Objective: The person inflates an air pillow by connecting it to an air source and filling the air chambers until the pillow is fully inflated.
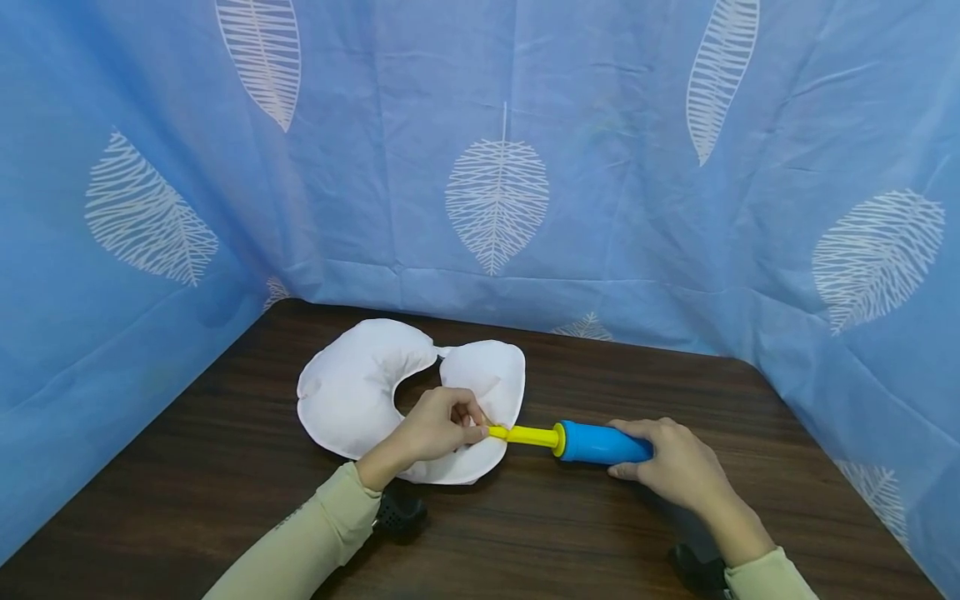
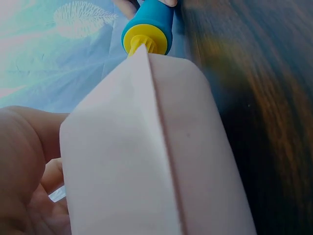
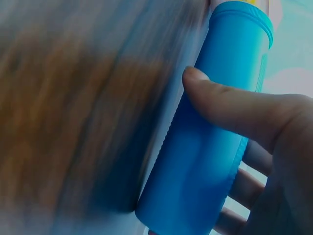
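Observation:
A white U-shaped inflatable neck pillow (image 1: 341, 392) lies puffed up on the table. Over its right arm, my left hand (image 1: 438, 425) pinches with thumb and index finger at the tip of a yellow nozzle (image 1: 528, 435). What lies between those fingertips is mostly hidden. The nozzle belongs to a blue hand pump (image 1: 600, 442), lying level to the right of the pillow. My right hand (image 1: 678, 462) grips the pump's rear end; in the right wrist view the thumb lies along the blue barrel (image 3: 195, 156). Seen from the left wrist, the pillow's seamed edge (image 2: 151, 142) covers much of the nozzle.
Beneath everything is a dark wood-grain table (image 1: 187, 475). A blue curtain (image 1: 600, 208) with white leaf prints hangs along its back and sides. A short white strap (image 1: 444, 351) bridges the pillow's two arms at the far side.

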`<state>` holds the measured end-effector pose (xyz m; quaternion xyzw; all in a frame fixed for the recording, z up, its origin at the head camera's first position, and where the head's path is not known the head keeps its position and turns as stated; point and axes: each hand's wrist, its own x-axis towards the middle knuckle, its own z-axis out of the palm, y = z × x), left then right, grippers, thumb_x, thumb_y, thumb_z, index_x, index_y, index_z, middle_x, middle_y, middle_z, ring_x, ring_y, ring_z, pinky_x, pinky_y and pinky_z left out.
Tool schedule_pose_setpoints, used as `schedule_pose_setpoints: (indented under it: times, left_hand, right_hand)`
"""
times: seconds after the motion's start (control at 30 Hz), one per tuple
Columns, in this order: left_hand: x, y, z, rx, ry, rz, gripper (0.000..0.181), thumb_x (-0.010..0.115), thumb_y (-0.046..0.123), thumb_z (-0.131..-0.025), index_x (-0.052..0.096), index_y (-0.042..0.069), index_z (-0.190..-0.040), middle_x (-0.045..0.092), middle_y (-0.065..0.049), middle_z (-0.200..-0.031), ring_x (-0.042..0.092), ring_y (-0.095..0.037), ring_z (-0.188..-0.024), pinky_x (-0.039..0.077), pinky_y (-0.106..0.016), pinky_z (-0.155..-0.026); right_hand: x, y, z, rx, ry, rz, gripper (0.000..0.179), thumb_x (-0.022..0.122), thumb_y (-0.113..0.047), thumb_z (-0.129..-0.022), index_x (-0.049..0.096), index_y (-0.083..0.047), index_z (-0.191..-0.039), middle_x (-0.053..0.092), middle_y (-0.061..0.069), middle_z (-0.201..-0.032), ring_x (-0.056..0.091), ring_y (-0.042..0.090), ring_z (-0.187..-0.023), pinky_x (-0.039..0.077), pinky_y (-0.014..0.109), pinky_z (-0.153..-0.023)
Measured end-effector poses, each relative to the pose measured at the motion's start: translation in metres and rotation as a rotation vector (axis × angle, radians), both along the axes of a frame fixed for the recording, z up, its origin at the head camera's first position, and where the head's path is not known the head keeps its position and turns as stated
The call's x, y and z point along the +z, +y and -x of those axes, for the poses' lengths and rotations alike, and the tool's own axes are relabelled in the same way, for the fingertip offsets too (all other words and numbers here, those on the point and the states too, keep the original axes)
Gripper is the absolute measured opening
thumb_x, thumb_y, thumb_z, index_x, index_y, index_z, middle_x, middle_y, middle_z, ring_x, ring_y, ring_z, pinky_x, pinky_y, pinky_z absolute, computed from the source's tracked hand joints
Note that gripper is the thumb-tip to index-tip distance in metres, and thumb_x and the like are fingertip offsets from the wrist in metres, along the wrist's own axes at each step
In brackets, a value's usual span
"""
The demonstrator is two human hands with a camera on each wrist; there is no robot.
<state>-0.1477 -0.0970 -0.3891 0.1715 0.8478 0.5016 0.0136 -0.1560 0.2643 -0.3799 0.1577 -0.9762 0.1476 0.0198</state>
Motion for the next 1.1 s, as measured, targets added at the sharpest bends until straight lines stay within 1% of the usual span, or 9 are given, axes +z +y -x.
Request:
schedule_pose_setpoints:
  times: [0.1, 0.23, 0.37, 0.5, 0.7, 0.83, 0.93, 1.0, 1.1]
  left_hand:
    - [0.000, 0.001, 0.000, -0.014, 0.003, 0.003, 0.009, 0.080, 0.006, -0.094, 0.074, 0.009, -0.087, 0.065, -0.001, -0.069, 0.056, -0.010, -0.055, 0.042, -0.022, -0.053]
    - [0.000, 0.001, 0.000, -0.011, 0.009, 0.010, 0.010, 0.080, 0.007, -0.093, 0.074, 0.010, -0.086, 0.065, -0.001, -0.068, 0.057, -0.010, -0.055, 0.043, -0.022, -0.053]
    - [0.001, 0.001, 0.001, -0.002, -0.004, 0.005, 0.010, 0.081, 0.006, -0.093, 0.074, 0.009, -0.086, 0.064, -0.001, -0.068, 0.056, -0.011, -0.054, 0.041, -0.022, -0.053]
    - [0.001, 0.002, 0.001, -0.006, -0.006, 0.008, 0.009, 0.081, 0.006, -0.093, 0.074, 0.009, -0.087, 0.064, -0.001, -0.069, 0.056, -0.011, -0.055, 0.042, -0.022, -0.053]
    - [0.000, 0.001, 0.000, -0.001, -0.003, 0.014, 0.011, 0.080, 0.007, -0.093, 0.073, 0.010, -0.086, 0.064, -0.001, -0.068, 0.056, -0.011, -0.055, 0.042, -0.022, -0.054]
    - [-0.001, 0.001, -0.001, -0.007, -0.002, 0.011, 0.011, 0.080, 0.007, -0.094, 0.073, 0.010, -0.085, 0.066, -0.002, -0.068, 0.057, -0.010, -0.055, 0.042, -0.022, -0.054]
    - [-0.002, 0.000, 0.000, -0.006, 0.003, 0.007, 0.011, 0.080, 0.007, -0.093, 0.073, 0.010, -0.085, 0.066, -0.002, -0.068, 0.057, -0.010, -0.054, 0.042, -0.022, -0.053]
    - [-0.002, 0.000, 0.000, 0.000, 0.004, 0.001, 0.011, 0.080, 0.006, -0.093, 0.073, 0.010, -0.085, 0.066, -0.002, -0.069, 0.057, -0.010, -0.054, 0.041, -0.022, -0.053]
    - [-0.002, 0.000, 0.000, 0.013, 0.013, -0.001, 0.013, 0.081, 0.005, -0.092, 0.073, 0.010, -0.083, 0.065, -0.001, -0.068, 0.057, -0.011, -0.053, 0.040, -0.023, -0.052]
  right_hand:
    - [0.001, 0.006, 0.002, -0.016, -0.023, -0.008, 0.072, 0.092, -0.047, -0.082, 0.069, -0.023, -0.146, 0.070, 0.024, -0.138, 0.065, 0.045, -0.118, 0.056, 0.052, -0.075]
    - [0.002, 0.021, 0.005, -0.037, -0.052, -0.002, 0.073, 0.092, -0.046, -0.082, 0.068, -0.021, -0.147, 0.067, 0.028, -0.142, 0.065, 0.051, -0.122, 0.056, 0.051, -0.074]
    - [0.004, 0.044, 0.012, -0.085, -0.092, -0.001, 0.076, 0.092, -0.045, -0.083, 0.066, -0.017, -0.149, 0.061, 0.035, -0.146, 0.063, 0.056, -0.123, 0.056, 0.054, -0.075]
    - [0.005, 0.067, 0.017, -0.137, -0.141, -0.012, 0.081, 0.091, -0.047, -0.082, 0.063, -0.015, -0.152, 0.054, 0.041, -0.149, 0.058, 0.062, -0.124, 0.054, 0.059, -0.075]
    - [0.006, 0.091, 0.021, -0.193, -0.181, -0.017, 0.088, 0.092, -0.049, -0.079, 0.061, -0.014, -0.153, 0.048, 0.044, -0.151, 0.053, 0.066, -0.127, 0.052, 0.060, -0.077]
    - [0.006, 0.097, 0.021, -0.216, -0.184, -0.019, 0.088, 0.094, -0.047, -0.079, 0.061, -0.012, -0.152, 0.048, 0.046, -0.150, 0.055, 0.065, -0.124, 0.052, 0.061, -0.077]
    - [0.005, 0.095, 0.021, -0.219, -0.173, -0.018, 0.084, 0.093, -0.041, -0.080, 0.062, -0.011, -0.151, 0.049, 0.046, -0.149, 0.056, 0.065, -0.123, 0.054, 0.061, -0.078]
    - [0.005, 0.091, 0.021, -0.218, -0.163, -0.010, 0.081, 0.092, -0.034, -0.079, 0.063, -0.010, -0.150, 0.050, 0.045, -0.149, 0.056, 0.065, -0.124, 0.055, 0.063, -0.080]
    - [0.004, 0.078, 0.021, -0.198, -0.142, 0.012, 0.078, 0.092, -0.029, -0.080, 0.064, -0.009, -0.150, 0.052, 0.043, -0.149, 0.055, 0.064, -0.127, 0.055, 0.066, -0.084]
